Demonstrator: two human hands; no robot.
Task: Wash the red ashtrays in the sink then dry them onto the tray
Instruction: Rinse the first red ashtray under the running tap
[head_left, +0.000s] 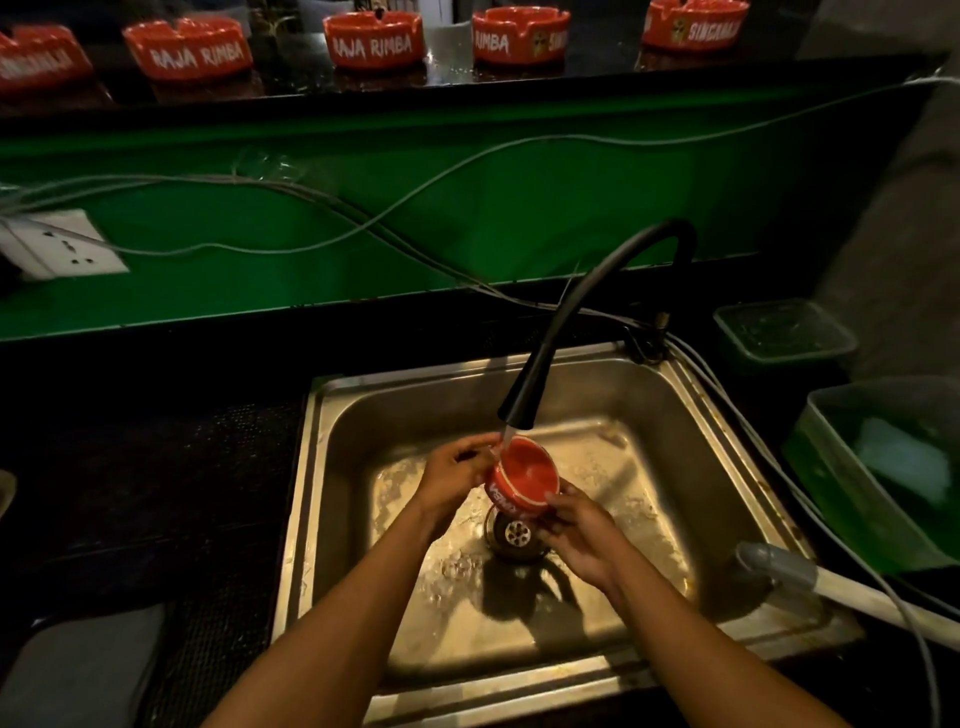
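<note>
Over the steel sink (691, 431), both hands hold one red ashtray (524, 477) tilted under the black gooseneck tap (582, 312), where a thin stream of water strikes its far rim. The left hand (457, 480) curls around the ashtray's left side, thumb and fingers wrapped over the edge. The right hand (582, 530) grips its lower right side from beneath, fingers closed against the lettered wall. The ashtray hangs just above the drain (516, 531), its hollow facing up and toward me. Five more red ashtrays stand in a row on the raised ledge (597, 78) behind the green wall panel (467, 218). A green tub (852, 499) sits on the dark worktop (156, 467) to the right of the sink.
</note>
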